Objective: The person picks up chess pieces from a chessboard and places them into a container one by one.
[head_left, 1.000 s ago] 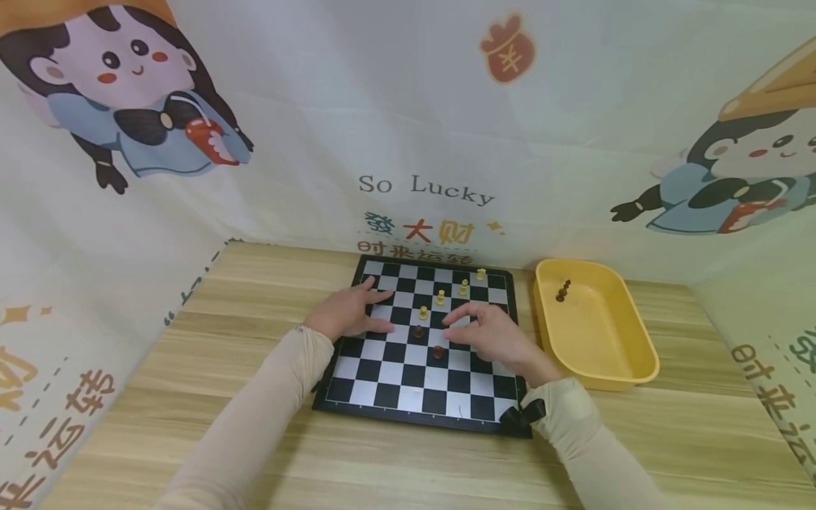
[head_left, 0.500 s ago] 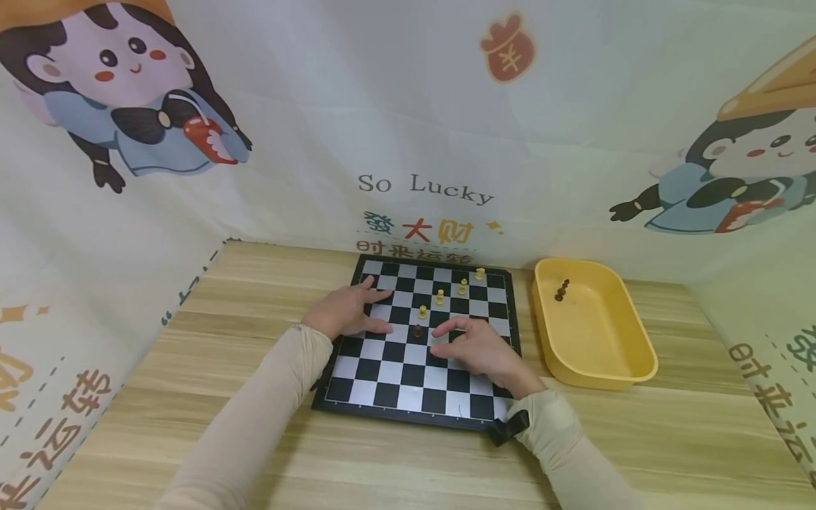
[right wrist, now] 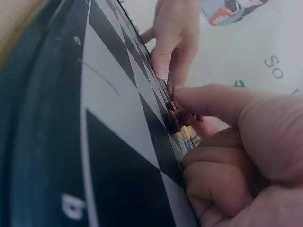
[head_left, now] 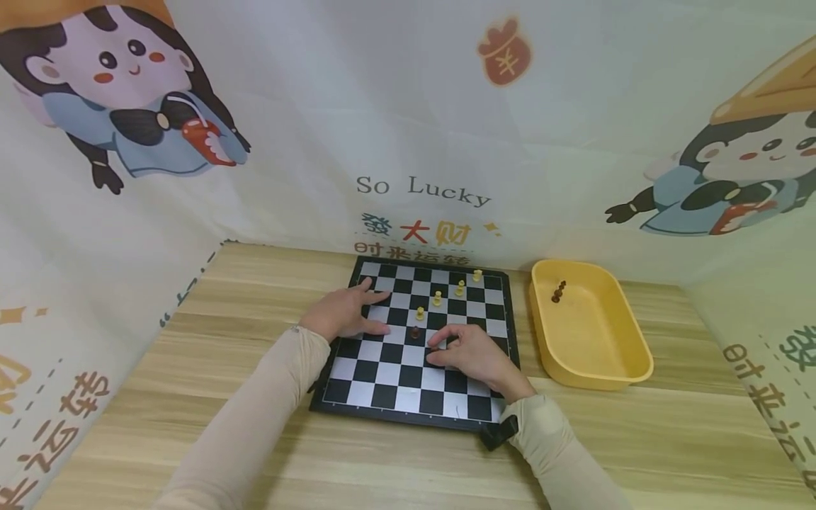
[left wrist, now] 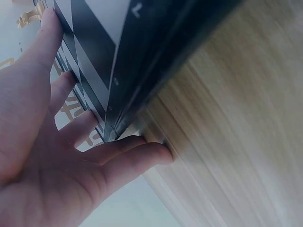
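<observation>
You are pinching a dark red piece point(right wrist: 174, 121) in the grip of your right hand point(head_left: 474, 354), as far as the right wrist view is showing; in the head view your fingertips are hiding it. It is sitting low at the chessboard point(head_left: 385, 395), right of the middle, though you cannot tell from here whether its base is touching the square. Your left hand point(head_left: 344, 313) is lying with its fingers spread over the board's left side, thumb across the squares, two fingers reaching past the edge above the counter point(head_left: 357, 460).

To be handling this well, you want to be holding the piece upright and centred, pressing only lightly, and parting thumb and forefinger evenly. The neighbouring dark piece point(head_left: 416, 332) is standing just beyond your forefinger, so a sideways sweep is probably risking a knock. Four yellow pieces point(head_left: 437, 298) are forming a diagonal toward the far right corner; lifting straight up is likely sparing them too. Your left palm is best steadying the board without tilting it. The yellow tray point(head_left: 593, 343) is waiting to the right, a brown chessman point(head_left: 558, 291) lying inside.
</observation>
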`<control>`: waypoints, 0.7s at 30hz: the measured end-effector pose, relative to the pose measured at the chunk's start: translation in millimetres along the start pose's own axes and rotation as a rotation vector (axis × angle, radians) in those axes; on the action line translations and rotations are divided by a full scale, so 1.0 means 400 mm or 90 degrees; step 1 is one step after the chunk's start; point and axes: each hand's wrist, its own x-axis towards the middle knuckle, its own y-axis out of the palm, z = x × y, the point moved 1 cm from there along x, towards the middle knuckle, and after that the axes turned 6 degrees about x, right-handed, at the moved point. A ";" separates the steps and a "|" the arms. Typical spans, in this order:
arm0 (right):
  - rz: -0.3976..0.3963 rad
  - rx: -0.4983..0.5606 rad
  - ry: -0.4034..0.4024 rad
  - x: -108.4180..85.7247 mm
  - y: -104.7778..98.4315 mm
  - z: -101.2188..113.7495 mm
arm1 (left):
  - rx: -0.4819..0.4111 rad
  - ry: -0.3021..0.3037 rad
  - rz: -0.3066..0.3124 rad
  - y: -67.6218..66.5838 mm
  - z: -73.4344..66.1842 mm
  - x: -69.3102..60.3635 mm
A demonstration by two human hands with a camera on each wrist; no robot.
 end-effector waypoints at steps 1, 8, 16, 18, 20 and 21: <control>-0.005 -0.002 -0.001 0.000 0.001 0.000 | 0.002 0.003 -0.001 0.001 0.000 0.000; -0.029 -0.028 -0.002 -0.003 0.005 0.002 | 0.008 0.005 -0.006 0.007 0.003 0.005; -0.036 -0.038 -0.017 -0.006 0.005 0.004 | 0.008 0.004 -0.008 0.009 0.002 0.006; -0.034 -0.037 -0.022 -0.005 0.005 0.004 | 0.010 0.005 -0.008 0.008 0.003 0.006; -0.031 -0.034 -0.026 -0.005 0.005 0.004 | 0.010 0.006 -0.008 0.009 0.005 0.007; -0.030 -0.030 -0.026 -0.005 0.006 0.004 | 0.010 0.007 -0.009 0.009 0.005 0.007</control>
